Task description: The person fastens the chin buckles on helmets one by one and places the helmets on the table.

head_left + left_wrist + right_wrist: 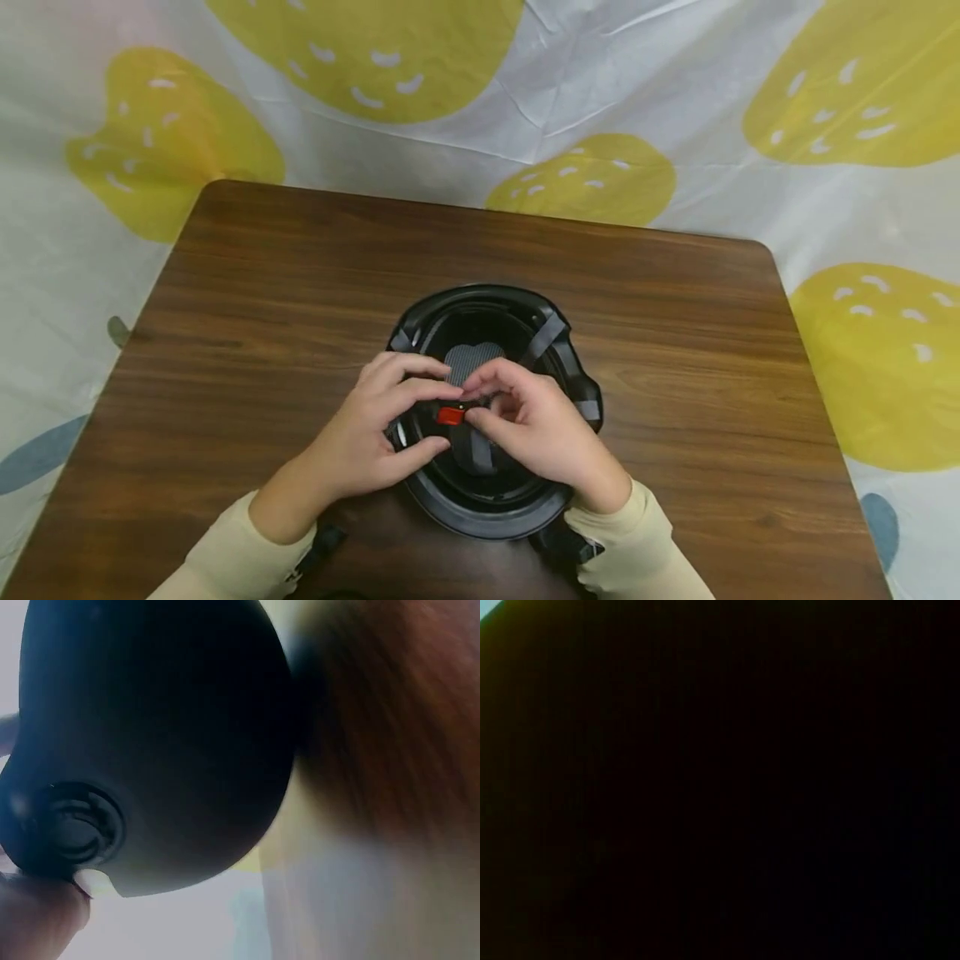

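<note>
A black helmet (pixel 491 521) lies upside down on the table, its hollow facing up with grey straps (pixel 546 335) and a grey ribbed pad (pixel 474 360) inside. Over the opening, my right hand (pixel 543 421) pinches a chin-strap buckle with a red part (pixel 451 415) between thumb and fingers. My left hand (pixel 390 417) is at the helmet's left side, fingers reaching over the rim; its fingertips come up to the right fingertips above the buckle, and its thumb stays apart below. In the left wrist view the helmet's dark outer shell (pixel 172 750) shows a round fitting (pixel 82 825).
The brown wood-grain table (pixel 300 275) extends around the helmet. A white cloth with yellow shapes (pixel 592 179) hangs behind the table's far edge. Dark objects (pixel 558 542) lie partly hidden near the sleeves. The right wrist view is almost wholly dark.
</note>
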`<state>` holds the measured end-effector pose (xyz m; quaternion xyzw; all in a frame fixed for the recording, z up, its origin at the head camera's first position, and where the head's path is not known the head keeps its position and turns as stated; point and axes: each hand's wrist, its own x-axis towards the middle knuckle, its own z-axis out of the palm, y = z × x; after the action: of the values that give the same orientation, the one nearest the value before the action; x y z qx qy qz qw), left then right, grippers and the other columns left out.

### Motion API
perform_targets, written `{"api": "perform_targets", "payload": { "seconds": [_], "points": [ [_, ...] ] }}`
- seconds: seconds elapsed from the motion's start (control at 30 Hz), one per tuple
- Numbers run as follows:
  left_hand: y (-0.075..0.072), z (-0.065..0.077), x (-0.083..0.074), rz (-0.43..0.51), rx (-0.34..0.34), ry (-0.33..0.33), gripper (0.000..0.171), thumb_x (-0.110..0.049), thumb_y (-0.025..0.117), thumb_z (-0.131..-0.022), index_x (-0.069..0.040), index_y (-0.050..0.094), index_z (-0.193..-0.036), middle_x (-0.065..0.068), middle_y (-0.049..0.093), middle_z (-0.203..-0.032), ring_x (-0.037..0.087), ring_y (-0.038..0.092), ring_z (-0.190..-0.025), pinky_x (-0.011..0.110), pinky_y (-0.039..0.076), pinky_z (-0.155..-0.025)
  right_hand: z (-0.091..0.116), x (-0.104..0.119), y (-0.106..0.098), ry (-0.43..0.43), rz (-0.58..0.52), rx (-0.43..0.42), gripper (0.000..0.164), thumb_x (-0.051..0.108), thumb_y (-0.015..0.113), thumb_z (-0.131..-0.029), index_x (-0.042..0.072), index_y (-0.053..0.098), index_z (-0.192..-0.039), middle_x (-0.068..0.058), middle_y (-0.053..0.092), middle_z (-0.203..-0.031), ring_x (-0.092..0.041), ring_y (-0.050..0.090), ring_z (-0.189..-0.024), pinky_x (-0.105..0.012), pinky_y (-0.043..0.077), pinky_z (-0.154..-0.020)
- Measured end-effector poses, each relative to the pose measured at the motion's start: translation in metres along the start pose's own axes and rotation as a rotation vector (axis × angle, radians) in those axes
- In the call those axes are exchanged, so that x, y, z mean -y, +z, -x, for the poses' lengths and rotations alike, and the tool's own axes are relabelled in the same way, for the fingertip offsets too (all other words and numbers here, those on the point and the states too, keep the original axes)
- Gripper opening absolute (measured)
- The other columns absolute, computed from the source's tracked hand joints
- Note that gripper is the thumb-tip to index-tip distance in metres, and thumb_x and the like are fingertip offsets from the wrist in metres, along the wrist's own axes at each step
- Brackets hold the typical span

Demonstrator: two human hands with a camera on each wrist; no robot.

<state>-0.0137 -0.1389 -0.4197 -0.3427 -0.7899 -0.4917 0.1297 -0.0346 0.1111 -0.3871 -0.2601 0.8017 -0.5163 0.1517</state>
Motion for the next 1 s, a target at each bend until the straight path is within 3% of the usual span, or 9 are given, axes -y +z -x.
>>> {"api": "perform_targets", "payload": {
  "seconds": [0.17, 0.27, 0.33, 0.47, 0.53, 0.63, 0.73, 0.87, 1.0],
  "points": [
    [-0.002, 0.006, 0.005, -0.074, -0.101, 0.014, 0.067, -0.036, 0.087, -0.083, -0.01, 0.064, -0.141, 0.027, 0.039, -0.16, 0.047, 0.032, -0.146, 0.061, 0.025, -0.113, 0.002, 0.002, 0.001, -0.019, 0.291, -0.041, 0.03, 0.011, 0.082, -0.094, 0.013, 0.072, -0.123, 0.0, 0.077, -0.112, -0.003, 0.068, -0.073, -0.026, 0.058, -0.065],
    [-0.006, 0.008, 0.007, -0.045, -0.081, -0.055, 0.095, -0.024, 0.091, -0.07, -0.005, 0.051, -0.153, 0.025, 0.023, -0.17, 0.045, 0.02, -0.156, 0.063, 0.022, -0.12, 0.008, 0.008, -0.003, -0.062, 0.401, -0.071, 0.037, 0.022, 0.087, -0.09, 0.016, 0.074, -0.124, 0.002, 0.077, -0.112, -0.002, 0.069, -0.072, -0.026, 0.058, -0.063],
    [-0.009, 0.009, 0.007, -0.01, -0.05, -0.11, 0.105, -0.02, 0.093, -0.068, -0.004, 0.044, -0.159, 0.02, 0.016, -0.174, 0.041, 0.017, -0.159, 0.06, 0.025, -0.121, 0.011, 0.012, -0.006, -0.154, 0.444, -0.115, 0.036, 0.026, 0.087, -0.088, 0.018, 0.075, -0.121, 0.005, 0.076, -0.11, -0.003, 0.07, -0.078, -0.028, 0.059, -0.067],
    [-0.009, 0.012, 0.008, 0.035, -0.02, -0.157, 0.111, -0.017, 0.095, -0.068, -0.003, 0.038, -0.162, 0.015, 0.015, -0.176, 0.038, 0.019, -0.16, 0.05, 0.028, -0.123, 0.012, 0.014, -0.016, -0.409, 0.476, -0.33, 0.026, 0.028, 0.082, -0.09, 0.011, 0.079, -0.11, -0.002, 0.078, -0.111, -0.023, 0.074, -0.104, -0.042, 0.059, -0.093],
    [-0.008, 0.013, 0.01, 0.051, -0.024, -0.149, 0.113, -0.016, 0.095, -0.067, 0.0, 0.036, -0.162, 0.016, 0.014, -0.176, 0.039, 0.019, -0.16, 0.046, 0.027, -0.124, 0.01, 0.01, -0.023, -0.46, 0.523, -0.457, 0.032, 0.032, 0.08, -0.09, 0.008, 0.079, -0.11, -0.011, 0.076, -0.12, -0.036, 0.067, -0.123, -0.052, 0.049, -0.109],
    [-0.005, 0.014, 0.013, 0.092, -0.041, -0.123, 0.118, -0.013, 0.094, -0.066, 0.005, 0.03, -0.163, 0.02, 0.013, -0.176, 0.041, 0.017, -0.16, 0.042, 0.022, -0.126, 0.007, -0.003, -0.03, -0.368, 0.649, -0.529, 0.055, 0.045, 0.079, -0.086, 0.009, 0.076, -0.127, -0.021, 0.063, -0.145, -0.052, 0.05, -0.14, -0.066, 0.035, -0.116],
    [-0.003, 0.015, 0.015, 0.194, -0.05, -0.134, 0.128, -0.006, 0.095, -0.066, 0.004, 0.017, -0.167, 0.022, 0.011, -0.176, 0.039, 0.013, -0.161, 0.039, 0.017, -0.128, 0.006, -0.018, -0.032, -0.233, 0.769, -0.422, 0.085, 0.057, 0.083, -0.078, 0.018, 0.062, -0.151, -0.025, 0.034, -0.168, -0.056, 0.052, -0.135, -0.069, 0.042, -0.108],
    [-0.005, 0.016, 0.017, 0.307, -0.068, -0.178, 0.14, -0.001, 0.096, -0.065, -0.004, 0.005, -0.171, 0.017, 0.01, -0.177, 0.036, 0.01, -0.162, 0.039, 0.012, -0.129, 0.004, -0.032, -0.025, -0.16, 0.825, -0.309, 0.114, 0.066, 0.088, -0.068, 0.025, 0.043, -0.165, -0.026, 0.007, -0.175, -0.053, 0.066, -0.112, -0.061, 0.058, -0.083],
    [-0.008, 0.018, 0.018, 0.324, -0.073, -0.203, 0.14, -0.013, 0.1, -0.068, -0.01, 0.006, -0.172, 0.01, 0.011, -0.179, 0.036, 0.011, -0.162, 0.039, 0.013, -0.129, 0.003, -0.037, -0.018, -0.143, 0.811, -0.316, 0.124, 0.066, 0.091, -0.065, 0.026, 0.035, -0.169, -0.025, 0.005, -0.175, -0.05, 0.068, -0.106, -0.056, 0.06, -0.072]
  ]
}}
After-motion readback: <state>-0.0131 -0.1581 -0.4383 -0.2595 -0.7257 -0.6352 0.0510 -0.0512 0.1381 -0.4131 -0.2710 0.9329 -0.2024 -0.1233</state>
